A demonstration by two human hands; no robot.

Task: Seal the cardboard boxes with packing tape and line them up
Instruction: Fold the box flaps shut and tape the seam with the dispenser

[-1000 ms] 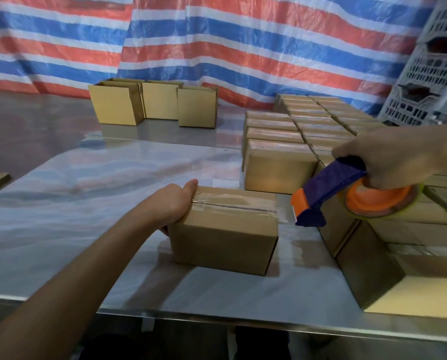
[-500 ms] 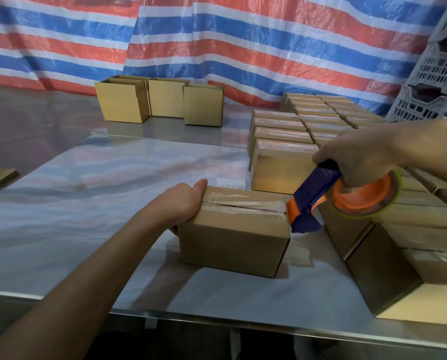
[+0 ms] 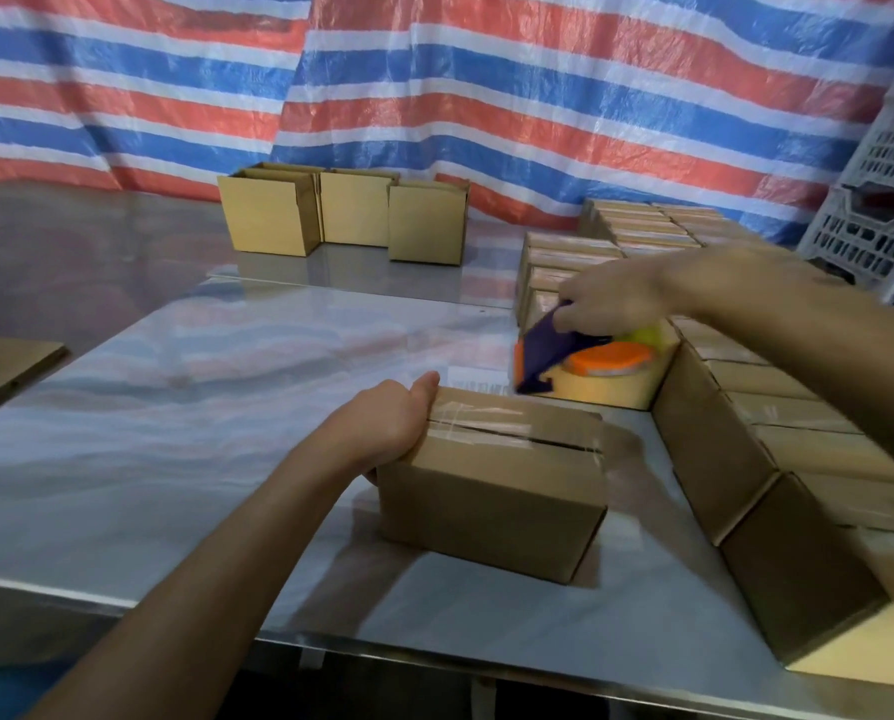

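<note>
A small cardboard box (image 3: pixel 491 491) sits on the shiny table (image 3: pixel 185 439) in front of me, with clear tape along its top seam. My left hand (image 3: pixel 392 423) grips its left end, thumb on the top edge. My right hand (image 3: pixel 616 298) holds a blue-and-orange tape dispenser (image 3: pixel 569 356) tilted flat, above and behind the box, over the table near the sealed boxes. A long line of sealed boxes (image 3: pixel 777 433) runs from the right foreground toward the back.
Three open-topped boxes (image 3: pixel 346 215) stand at the far middle of the table. A flat cardboard sheet (image 3: pixel 3 363) lies at the left edge. White plastic crates (image 3: pixel 881 210) stack at the far right. A striped tarp (image 3: pixel 434 96) hangs behind.
My right hand has lifted the tape dispenser off the box's right end and carried it back and up, turning it flat. My left hand still holds the box.
</note>
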